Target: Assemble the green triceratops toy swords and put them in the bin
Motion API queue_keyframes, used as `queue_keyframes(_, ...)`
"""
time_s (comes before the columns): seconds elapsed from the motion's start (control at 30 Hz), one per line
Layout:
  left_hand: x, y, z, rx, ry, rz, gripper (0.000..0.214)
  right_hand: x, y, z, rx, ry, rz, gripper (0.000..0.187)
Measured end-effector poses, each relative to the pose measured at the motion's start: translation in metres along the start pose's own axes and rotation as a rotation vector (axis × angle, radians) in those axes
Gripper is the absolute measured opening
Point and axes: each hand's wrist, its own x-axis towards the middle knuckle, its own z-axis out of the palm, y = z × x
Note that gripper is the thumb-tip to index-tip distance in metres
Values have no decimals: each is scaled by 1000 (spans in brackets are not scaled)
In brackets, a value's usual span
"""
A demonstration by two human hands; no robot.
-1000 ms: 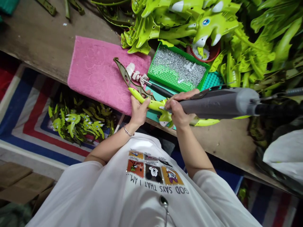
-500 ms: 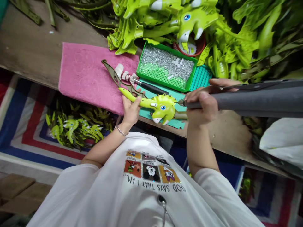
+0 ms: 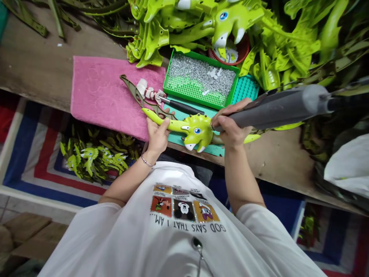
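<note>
My left hand [image 3: 158,135] grips the long neck-like part of a lime-green plastic dinosaur toy [image 3: 198,130] with a blue eye and white horns. My right hand [image 3: 230,123] is wrapped around a grey electric screwdriver [image 3: 268,109], whose tip meets the right edge of the toy's frilled head. The tip itself is hidden by my fingers. Behind the toy lies a black-handled tool [image 3: 184,107] with cloth wound on its shaft. A curved olive plastic piece [image 3: 132,89] sticks out past my left hand.
A green tray [image 3: 198,104] of small metal screws stands behind the toy, beside a pink towel [image 3: 106,96]. Lime-green toy parts [image 3: 187,23] pile up at the back, near a red basket [image 3: 246,52]. Below left, a striped container [image 3: 43,169] holds more toys [image 3: 95,156].
The screwdriver and my right hand have moved left to the toy's head, and the screwdriver's rear has swung up. A lime-and-olive piece now shows beneath it. My left hand keeps its grip.
</note>
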Motion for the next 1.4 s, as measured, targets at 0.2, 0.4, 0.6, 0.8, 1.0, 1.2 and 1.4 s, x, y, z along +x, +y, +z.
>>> queue_keyframes(0.2, 3, -4, 0, 24, 23, 17, 62, 5, 5, -3, -6, -122, 20, 33)
queue_keyframes(0.4, -28, 7, -12, 501, -9, 414, 78, -3, -30, 7, -70, 167, -159, 23)
queue_keyframes(0.6, -61, -10, -18, 1401, -319, 800, 71, -31, -47, 22, 47, 2, -137, 13)
queue_keyframes(0.8, -52, -32, -6, 1632, -313, 831, 47, -61, -30, 19, 5, -189, 66, 31)
queue_keyframes(1.0, -43, -39, -11, 1650, -372, 886, 39, -67, -13, 18, -16, -246, 106, 31)
queue_keyframes(1.2, -39, -42, -15, 1584, -421, 923, 27, -61, -12, 28, 0, -229, 15, 20)
queue_keyframes(1.4, -32, -50, -18, 1527, -345, 1003, 32, -45, -14, 35, 73, -418, 32, 28)
